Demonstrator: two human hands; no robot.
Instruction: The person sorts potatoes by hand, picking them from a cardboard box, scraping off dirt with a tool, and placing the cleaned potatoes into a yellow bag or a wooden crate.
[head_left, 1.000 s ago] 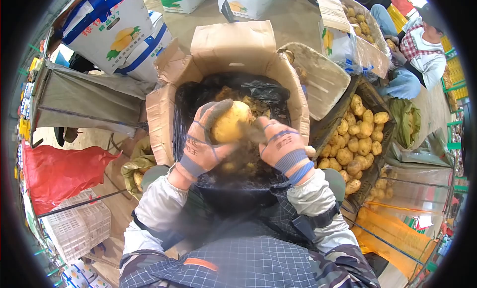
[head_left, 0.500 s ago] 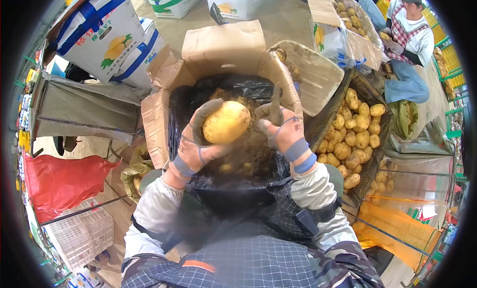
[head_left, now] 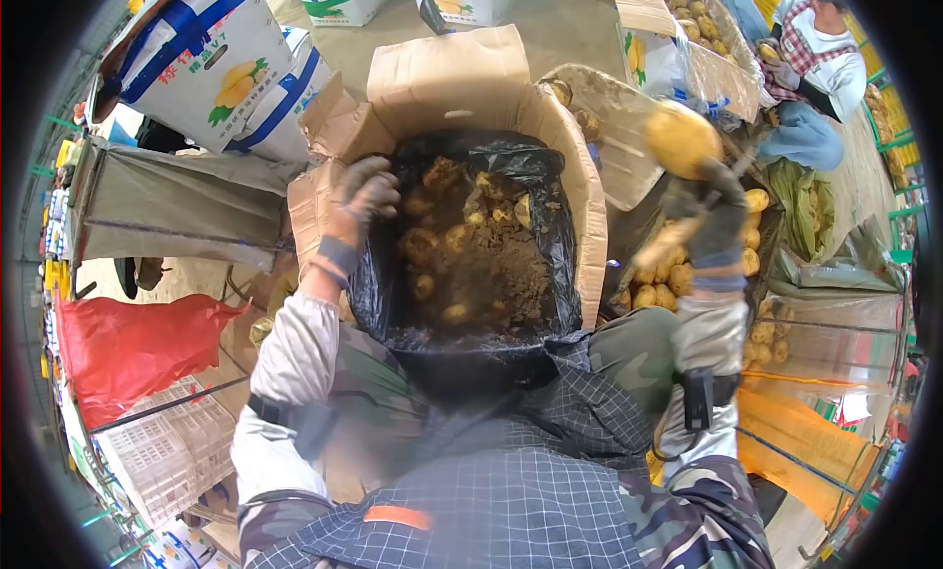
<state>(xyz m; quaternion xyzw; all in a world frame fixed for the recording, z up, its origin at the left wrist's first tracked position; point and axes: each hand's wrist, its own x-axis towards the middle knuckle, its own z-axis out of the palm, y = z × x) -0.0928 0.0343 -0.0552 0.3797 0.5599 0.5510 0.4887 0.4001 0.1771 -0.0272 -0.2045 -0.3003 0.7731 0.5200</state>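
My right hand [head_left: 719, 220], in a grey-fingered work glove, holds a large yellow potato [head_left: 682, 140] up to the right of the cardboard box. Both are smeared by motion. Below that hand, a dark crate [head_left: 769, 274] of cleaner potatoes [head_left: 668, 286] is partly hidden. My left hand [head_left: 361, 204], also gloved, hovers by the box's left wall with its fingers loosely spread and nothing in them. Between my knees stands the open cardboard box [head_left: 447, 73], lined with black plastic [head_left: 365, 289]. Inside lie soil [head_left: 521, 274] and several dirt-covered potatoes [head_left: 456, 239].
A dirty pale tray [head_left: 614, 157] leans beyond the box's right side. White printed cartons [head_left: 221, 83] stand at the left and back. At the upper right, a person [head_left: 820, 54] sits beside an open carton of potatoes [head_left: 699, 24]. Red cloth [head_left: 138, 348] hangs at the left.
The large potato has gone from my left hand over the box to my right hand, which has swung right toward the crate. My left hand has drawn back to the left wall.
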